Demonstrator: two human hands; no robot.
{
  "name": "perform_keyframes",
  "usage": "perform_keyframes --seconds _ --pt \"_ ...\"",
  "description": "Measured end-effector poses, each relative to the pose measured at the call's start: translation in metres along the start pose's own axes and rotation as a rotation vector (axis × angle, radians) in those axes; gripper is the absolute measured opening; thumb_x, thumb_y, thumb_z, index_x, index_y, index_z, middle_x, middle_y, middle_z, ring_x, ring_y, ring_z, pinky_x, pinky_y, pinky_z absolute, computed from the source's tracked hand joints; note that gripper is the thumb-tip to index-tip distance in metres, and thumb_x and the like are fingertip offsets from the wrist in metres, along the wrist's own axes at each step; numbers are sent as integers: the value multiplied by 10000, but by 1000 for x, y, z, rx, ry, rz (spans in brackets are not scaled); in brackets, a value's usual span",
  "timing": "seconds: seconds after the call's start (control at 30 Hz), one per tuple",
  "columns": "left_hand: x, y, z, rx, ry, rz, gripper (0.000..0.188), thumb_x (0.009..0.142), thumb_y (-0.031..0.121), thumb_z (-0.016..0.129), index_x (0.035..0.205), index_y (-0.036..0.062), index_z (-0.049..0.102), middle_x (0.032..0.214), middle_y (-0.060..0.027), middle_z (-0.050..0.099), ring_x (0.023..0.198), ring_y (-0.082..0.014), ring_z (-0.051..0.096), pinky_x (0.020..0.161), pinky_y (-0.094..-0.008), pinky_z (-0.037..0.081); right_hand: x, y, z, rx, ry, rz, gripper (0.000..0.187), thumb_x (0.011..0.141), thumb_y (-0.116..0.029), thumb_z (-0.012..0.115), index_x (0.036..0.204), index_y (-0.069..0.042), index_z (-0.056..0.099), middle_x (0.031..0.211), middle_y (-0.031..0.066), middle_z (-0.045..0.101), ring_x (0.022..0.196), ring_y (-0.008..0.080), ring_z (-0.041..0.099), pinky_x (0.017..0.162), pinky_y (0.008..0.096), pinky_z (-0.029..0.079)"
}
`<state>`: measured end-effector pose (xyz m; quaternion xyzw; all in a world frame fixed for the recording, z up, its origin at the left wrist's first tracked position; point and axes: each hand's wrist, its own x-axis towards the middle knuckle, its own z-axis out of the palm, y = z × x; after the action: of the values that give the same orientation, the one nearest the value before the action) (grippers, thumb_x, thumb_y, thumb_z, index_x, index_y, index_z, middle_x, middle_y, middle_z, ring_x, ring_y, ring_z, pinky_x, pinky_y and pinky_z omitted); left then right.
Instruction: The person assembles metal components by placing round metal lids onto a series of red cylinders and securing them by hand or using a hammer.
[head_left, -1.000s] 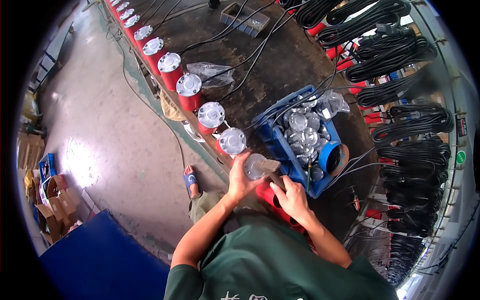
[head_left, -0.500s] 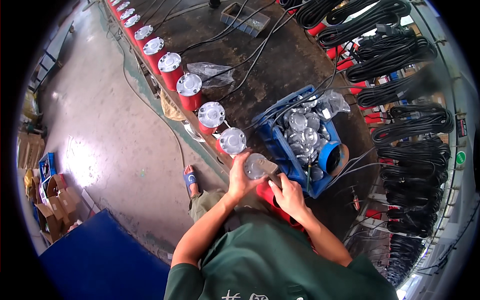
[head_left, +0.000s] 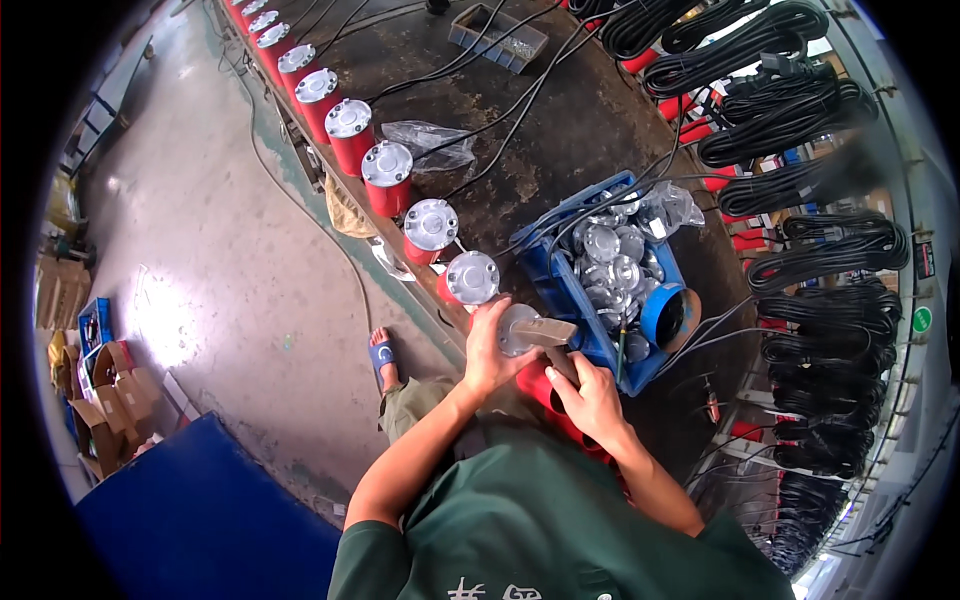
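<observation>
Up close, label by label:

Left hand: the left hand (head_left: 487, 352) curls around the rim of a round silver metal cap (head_left: 515, 328), fingers pressed to its edge, steadying it on top of a red cylinder (head_left: 545, 385).

Right hand: the right hand (head_left: 592, 397) is wrapped tight around a handle; the tool's flat, dull-metal head (head_left: 545, 331) lies across the cap.

Cap and cylinder: they sit at the near edge of the workbench (head_left: 560, 130), right in front of the person, partly hidden by both hands.

Row of cylinders: more glossy red cylinders with ribbed silver caps (head_left: 430, 225) run in a curved line along the bench edge, away to the upper left.

Crate: a blue plastic crate (head_left: 560, 290), just beside the hands, holds a heap of shiny cast-metal caps and a blue ring-shaped roll (head_left: 668, 315).

Bench surface: dark, worn and matte, crossed by thin black wires.

Cables: thick coils of black cable (head_left: 790, 110) hang in bundles on the right.

Bag: a crumpled clear plastic bag (head_left: 432, 145) lies behind the row.

Floor: smooth grey concrete (head_left: 220, 250), glossy where light strikes.
</observation>
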<state>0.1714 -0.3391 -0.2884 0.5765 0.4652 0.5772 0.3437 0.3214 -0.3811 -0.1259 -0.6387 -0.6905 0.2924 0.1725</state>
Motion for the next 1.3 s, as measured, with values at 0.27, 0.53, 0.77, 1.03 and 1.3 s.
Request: perform_keyframes --seconds 0.27,0.53,0.77,1.03,1.3 --pt "1 1 2 -18 54 -33 888 647 155 989 1412 7 563 1339 -203 657 1214 -379 661 1065 -452 532 4 4 -6 -55 -17 60 224 1016 -224 714 1036 -7 663 769 226 698 736 446 716 622 481 538" --pt "-1 3 0 -12 29 -40 936 640 198 1019 1428 -3 557 1381 -205 652 1239 -361 664 1071 -435 539 5 0 -7 -48 -68 89 257 1034 -239 686 1033 8 618 717 218 651 689 404 711 595 460 496" --pt "-1 -7 4 -16 14 -9 941 634 194 1017 1428 -8 553 1361 -202 661 1214 -352 685 1058 -435 551 10 24 10 -142 -85 67 255 1025 -248 680 1085 -4 636 752 253 666 730 472 684 622 512 500" --pt "1 -7 1 -9 42 44 1035 625 324 1042 1457 -33 542 1343 -222 661 1218 -382 673 1056 -462 545 11 1 -5 -95 -49 118 324 1037 -294 672 1116 19 642 809 304 689 805 492 710 660 550 523" --pt "6 -8 -9 -9 4 51 998 627 354 1044 1430 -13 579 1312 -220 665 1198 -393 678 1033 -459 546 23 -27 -27 -3 -123 91 281 1051 -255 662 1098 20 628 737 210 669 671 359 700 618 442 509"
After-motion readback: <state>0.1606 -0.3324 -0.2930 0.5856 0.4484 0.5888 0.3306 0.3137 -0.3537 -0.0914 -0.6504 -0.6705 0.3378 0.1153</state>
